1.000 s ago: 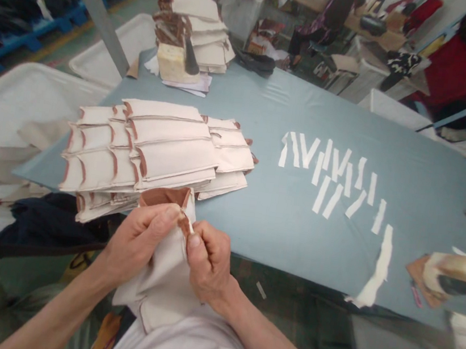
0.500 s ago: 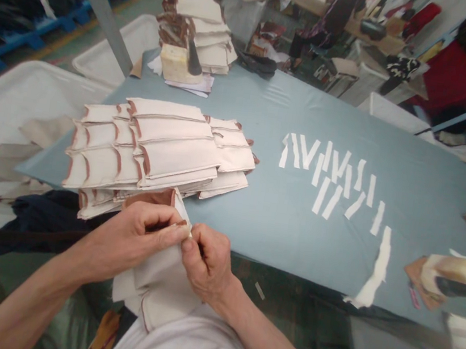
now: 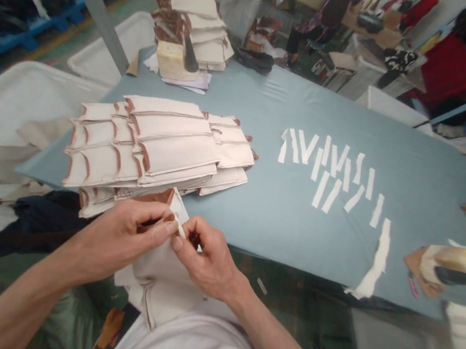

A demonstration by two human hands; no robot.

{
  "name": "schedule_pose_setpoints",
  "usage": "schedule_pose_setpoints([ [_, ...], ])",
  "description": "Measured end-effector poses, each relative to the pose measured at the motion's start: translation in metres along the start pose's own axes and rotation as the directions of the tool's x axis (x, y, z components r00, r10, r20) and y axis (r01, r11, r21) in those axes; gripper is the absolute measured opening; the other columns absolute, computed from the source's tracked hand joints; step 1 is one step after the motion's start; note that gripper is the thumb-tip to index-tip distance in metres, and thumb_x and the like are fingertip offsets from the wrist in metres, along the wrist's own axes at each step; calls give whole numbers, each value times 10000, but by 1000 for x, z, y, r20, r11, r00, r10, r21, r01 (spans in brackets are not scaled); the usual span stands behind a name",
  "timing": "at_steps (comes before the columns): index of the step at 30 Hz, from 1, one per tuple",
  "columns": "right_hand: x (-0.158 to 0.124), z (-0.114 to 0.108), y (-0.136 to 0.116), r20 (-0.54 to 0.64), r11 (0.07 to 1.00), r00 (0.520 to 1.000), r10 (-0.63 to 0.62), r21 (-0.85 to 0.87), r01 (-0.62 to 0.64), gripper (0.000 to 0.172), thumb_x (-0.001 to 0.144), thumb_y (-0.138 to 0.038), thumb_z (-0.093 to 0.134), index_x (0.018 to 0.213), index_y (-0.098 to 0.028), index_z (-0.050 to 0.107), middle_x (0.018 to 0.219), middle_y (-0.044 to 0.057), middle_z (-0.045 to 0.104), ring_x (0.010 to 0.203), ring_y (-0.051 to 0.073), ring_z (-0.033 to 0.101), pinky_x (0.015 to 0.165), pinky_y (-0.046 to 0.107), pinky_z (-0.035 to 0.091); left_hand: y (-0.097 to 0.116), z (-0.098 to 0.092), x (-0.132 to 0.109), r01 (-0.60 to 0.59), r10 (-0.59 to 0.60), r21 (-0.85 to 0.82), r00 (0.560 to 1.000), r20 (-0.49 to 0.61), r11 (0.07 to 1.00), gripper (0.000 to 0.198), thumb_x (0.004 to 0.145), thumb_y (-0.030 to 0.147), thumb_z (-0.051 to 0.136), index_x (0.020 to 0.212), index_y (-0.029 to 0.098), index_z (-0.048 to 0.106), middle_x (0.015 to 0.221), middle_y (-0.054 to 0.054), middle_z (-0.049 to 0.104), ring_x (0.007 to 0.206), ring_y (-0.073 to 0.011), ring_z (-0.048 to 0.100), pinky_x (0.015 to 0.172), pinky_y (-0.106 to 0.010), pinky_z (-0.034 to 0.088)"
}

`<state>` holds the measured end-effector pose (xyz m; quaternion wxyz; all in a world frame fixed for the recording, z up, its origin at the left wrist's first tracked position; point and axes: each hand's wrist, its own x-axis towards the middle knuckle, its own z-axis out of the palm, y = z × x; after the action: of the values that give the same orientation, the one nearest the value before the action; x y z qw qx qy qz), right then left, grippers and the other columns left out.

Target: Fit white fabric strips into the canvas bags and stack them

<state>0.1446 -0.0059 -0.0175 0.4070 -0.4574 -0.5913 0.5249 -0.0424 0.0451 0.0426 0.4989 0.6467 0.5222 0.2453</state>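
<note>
Both hands work on one cream fabric piece with brown trim held over my lap at the near edge of the blue table. My left hand pinches its upper brown edge between thumb and fingers. My right hand is closed in a pinch on a small white strip at that same edge, fingertips touching those of the left. Just beyond the hands lies a fanned stack of the same cream pieces.
Several white paper strips lie in rows on the table's right half, with a longer torn strip near the front edge. A second stack of pieces and a block stand at the far corner. White bins sit left.
The left hand has slid down and flatter over the brown edge. The right hand's pinch has shifted slightly left and up, drawing a white strip off the piece. The stacks have not moved.
</note>
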Motion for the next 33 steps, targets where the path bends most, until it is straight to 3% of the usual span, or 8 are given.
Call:
schedule_pose_setpoints([
  [5, 0, 5, -1, -182, 993, 980, -82, -104, 64, 219, 985, -373, 561, 822, -246, 490, 698, -51, 510, 621, 126, 474, 611, 260, 407, 12, 12, 1, -151, 178, 291, 982, -69, 945, 392, 926, 409, 570, 577, 234, 536, 546, 19, 548, 547, -165, 488, 507, -252, 331],
  [11, 1, 9, -1, -280, 968, 942, -183, -221, 123, 195, 1007, -355, 529, 849, -254, 477, 684, -55, 498, 586, 132, 468, 583, 264, 377, 19, 4, 11, -127, 107, 380, 992, 72, 916, 458, 940, 584, 588, 654, 231, 642, 641, -15, 688, 625, -199, 598, 575, -264, 387],
  [16, 15, -7, -5, -263, 905, 923, -279, -394, 161, 263, 1092, -446, 482, 923, -248, 523, 716, -31, 573, 580, 146, 520, 583, 275, 363, 33, 2, 19, -174, 264, 552, 961, -87, 815, 477, 911, 560, 599, 575, 232, 518, 522, 10, 529, 509, -162, 456, 526, -276, 287],
  [19, 24, -24, -12, -189, 811, 901, -391, -534, 239, 299, 1130, -460, 453, 958, -238, 556, 750, -16, 623, 604, 145, 561, 594, 274, 365, 40, 4, 22, -224, 320, 480, 939, -128, 848, 498, 917, 549, 607, 560, 230, 471, 491, 36, 430, 474, -140, 395, 479, -263, 260],
  [23, 27, -41, -16, -92, 665, 853, -513, -672, 327, 353, 1169, -488, 414, 996, -229, 580, 806, 1, 674, 680, 146, 635, 607, 272, 381, 38, 9, 25, -220, 256, 273, 961, -103, 936, 464, 911, 547, 630, 594, 212, 577, 541, 42, 438, 506, -127, 390, 455, -235, 273],
  [25, 26, -46, -12, -109, 627, 822, -559, -704, 333, 335, 1162, -503, 454, 1044, -221, 590, 858, 18, 704, 729, 154, 670, 626, 273, 412, 34, 15, 27, -205, 225, 191, 970, -90, 960, 443, 903, 527, 637, 607, 199, 622, 565, 37, 462, 538, -129, 409, 469, -223, 299],
  [29, 16, -49, 0, -240, 602, 742, -626, -754, 264, 362, 1081, -569, 609, 1112, -208, 606, 997, 79, 752, 902, 215, 703, 755, 314, 500, 24, 30, 29, -172, 172, 16, 985, -27, 985, 408, 908, 493, 639, 658, 176, 696, 652, 13, 582, 617, -146, 499, 532, -215, 399],
  [33, 0, -44, 10, -301, 660, 780, -549, -728, 184, 333, 1061, -538, 634, 967, -219, 612, 859, 41, 701, 786, 199, 639, 711, 317, 461, 18, 40, 25, -183, 183, 2, 983, -1, 983, 405, 931, 480, 627, 673, 177, 704, 640, 19, 556, 629, -146, 495, 565, -222, 414],
])
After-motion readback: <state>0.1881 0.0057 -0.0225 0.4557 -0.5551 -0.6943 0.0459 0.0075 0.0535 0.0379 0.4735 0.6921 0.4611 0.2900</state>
